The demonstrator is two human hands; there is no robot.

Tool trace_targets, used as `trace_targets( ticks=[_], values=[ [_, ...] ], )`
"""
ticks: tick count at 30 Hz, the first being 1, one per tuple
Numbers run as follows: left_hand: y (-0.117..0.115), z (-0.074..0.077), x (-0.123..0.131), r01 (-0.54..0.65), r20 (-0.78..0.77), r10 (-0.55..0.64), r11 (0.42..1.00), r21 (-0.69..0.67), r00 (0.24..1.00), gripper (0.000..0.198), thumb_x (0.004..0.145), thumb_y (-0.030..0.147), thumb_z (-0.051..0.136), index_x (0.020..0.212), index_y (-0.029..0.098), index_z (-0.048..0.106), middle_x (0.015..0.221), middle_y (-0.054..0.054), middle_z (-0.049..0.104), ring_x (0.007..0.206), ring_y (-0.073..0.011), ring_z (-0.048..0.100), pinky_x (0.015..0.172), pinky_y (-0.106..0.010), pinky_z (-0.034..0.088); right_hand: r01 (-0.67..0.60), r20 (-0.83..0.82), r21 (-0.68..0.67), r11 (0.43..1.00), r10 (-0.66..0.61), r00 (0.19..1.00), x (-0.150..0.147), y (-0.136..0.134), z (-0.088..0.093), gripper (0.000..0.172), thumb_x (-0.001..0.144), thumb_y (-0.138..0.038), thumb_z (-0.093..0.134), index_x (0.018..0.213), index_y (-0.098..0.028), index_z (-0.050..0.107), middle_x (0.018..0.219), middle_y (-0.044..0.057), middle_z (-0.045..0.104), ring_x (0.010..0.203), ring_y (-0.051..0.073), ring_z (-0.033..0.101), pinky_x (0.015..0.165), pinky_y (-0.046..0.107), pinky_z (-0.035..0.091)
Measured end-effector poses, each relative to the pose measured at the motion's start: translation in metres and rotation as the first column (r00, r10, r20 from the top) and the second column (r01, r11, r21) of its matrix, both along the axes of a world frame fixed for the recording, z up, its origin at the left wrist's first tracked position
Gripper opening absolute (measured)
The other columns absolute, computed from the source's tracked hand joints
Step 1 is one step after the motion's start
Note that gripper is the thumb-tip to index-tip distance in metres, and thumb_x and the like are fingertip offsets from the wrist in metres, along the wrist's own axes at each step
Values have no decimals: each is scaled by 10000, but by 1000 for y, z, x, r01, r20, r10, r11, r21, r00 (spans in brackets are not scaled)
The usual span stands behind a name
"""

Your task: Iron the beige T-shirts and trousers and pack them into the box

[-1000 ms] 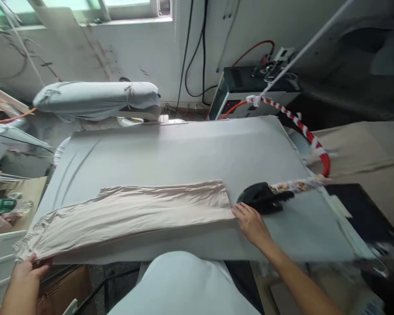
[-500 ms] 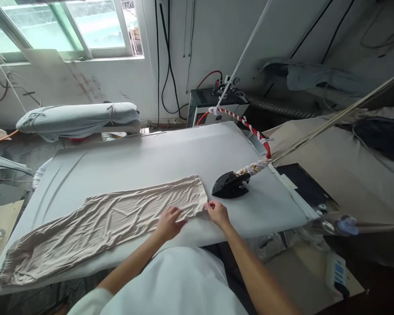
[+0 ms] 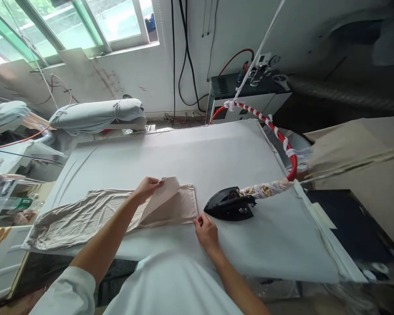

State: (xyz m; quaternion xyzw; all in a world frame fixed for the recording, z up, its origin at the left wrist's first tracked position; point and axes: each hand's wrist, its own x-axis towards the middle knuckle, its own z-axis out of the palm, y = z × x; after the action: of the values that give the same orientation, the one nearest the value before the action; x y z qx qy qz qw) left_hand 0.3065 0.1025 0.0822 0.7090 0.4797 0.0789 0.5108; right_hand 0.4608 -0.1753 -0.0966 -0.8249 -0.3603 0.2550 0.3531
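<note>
A long beige garment (image 3: 95, 212) lies across the grey ironing table (image 3: 184, 153). My left hand (image 3: 147, 187) pinches the garment's top layer near its right end and holds that flap lifted and folded back. My right hand (image 3: 205, 229) is closed on the garment's near right corner, pressing it to the table. A black iron (image 3: 230, 205) rests on the table just right of the garment, close to my right hand.
A red-and-white wrapped hose (image 3: 276, 135) runs from the iron to a steam unit (image 3: 243, 87) at the back. A padded sleeve board (image 3: 96, 114) stands at the back left. Beige fabric (image 3: 354, 153) lies to the right, a dark surface (image 3: 354, 223) beside the table.
My left hand has gone from lying flat on the cloth to lifting its top layer back. My right hand stays at the corner. The camera has shifted.
</note>
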Motion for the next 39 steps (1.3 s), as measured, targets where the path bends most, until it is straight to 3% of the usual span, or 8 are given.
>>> trace_targets(
  ticks=[4, 8, 11, 17, 19, 26, 33, 39],
  values=[
    [-14, 11, -9, 81, -191, -26, 954, 288, 981, 483, 903, 474, 733, 573, 161, 569, 547, 29, 413, 613, -118, 403, 644, -269, 258, -39, -22, 102, 994, 41, 999, 8, -3, -13, 310, 1021, -510, 542, 880, -244, 615, 828, 72, 683, 794, 251, 658, 775, 337, 456],
    [-30, 8, 2, 116, -268, 31, 850, 514, 963, 270, 950, 257, 676, 698, 165, 704, 722, -52, 691, 704, -150, 539, 715, -277, 363, -34, -32, 79, 996, 37, 999, 10, -4, -16, 483, 1041, -679, 459, 847, -257, 590, 739, 68, 644, 710, 265, 625, 718, 357, 434],
    [-50, -19, 18, 161, -379, 39, 861, 482, 925, 145, 931, 201, 705, 796, 181, 754, 878, -99, 772, 795, -199, 647, 763, -294, 435, -50, -40, 109, 993, 55, 998, 10, -5, -13, 566, 1050, -743, 427, 773, -265, 552, 757, 88, 659, 706, 265, 612, 720, 367, 433],
    [-99, -83, 29, 447, -495, -311, 876, 181, 811, 101, 887, 205, 716, 914, 194, 813, 1053, -136, 773, 1001, -281, 730, 862, -347, 529, -16, -80, 97, 995, 23, 997, 14, -1, -8, 636, 988, -821, 467, 747, -250, 610, 740, 94, 672, 698, 247, 603, 730, 354, 444],
    [-106, -93, 27, 446, -495, -313, 878, 176, 810, 169, 936, 216, 661, 986, 196, 821, 1094, -149, 772, 1040, -291, 737, 905, -366, 541, -19, -102, 77, 997, 27, 994, 17, -1, -8, 615, 969, -800, 508, 742, -241, 632, 722, 92, 669, 689, 241, 595, 726, 351, 450],
    [-112, -108, 34, 440, -583, -247, 871, 216, 774, 267, 1034, 174, 544, 1171, 80, 753, 1189, -258, 742, 1171, -384, 706, 968, -445, 540, -117, -26, 210, 971, 126, 992, 11, 2, 5, 460, 1054, -605, 463, 842, -234, 634, 962, 122, 713, 836, 239, 667, 806, 338, 510],
    [-115, -116, 31, 554, -591, -308, 779, 294, 746, 261, 1055, 167, 532, 1205, 86, 731, 1203, -247, 707, 1193, -362, 660, 1084, -459, 495, -256, -197, -5, 967, 250, 948, 41, 82, 38, 187, 936, -411, 677, 910, -226, 659, 754, 26, 694, 698, 210, 670, 704, 280, 482],
    [-122, -108, 34, 418, -571, -186, 855, 306, 800, 223, 1029, 255, 653, 1197, 121, 715, 1168, -223, 721, 1183, -349, 673, 1084, -446, 494, -332, -635, 156, 930, 352, 687, 49, 84, 42, 169, 752, -350, 698, 837, -213, 749, 822, 34, 778, 752, 225, 761, 695, 314, 617]
  ],
)
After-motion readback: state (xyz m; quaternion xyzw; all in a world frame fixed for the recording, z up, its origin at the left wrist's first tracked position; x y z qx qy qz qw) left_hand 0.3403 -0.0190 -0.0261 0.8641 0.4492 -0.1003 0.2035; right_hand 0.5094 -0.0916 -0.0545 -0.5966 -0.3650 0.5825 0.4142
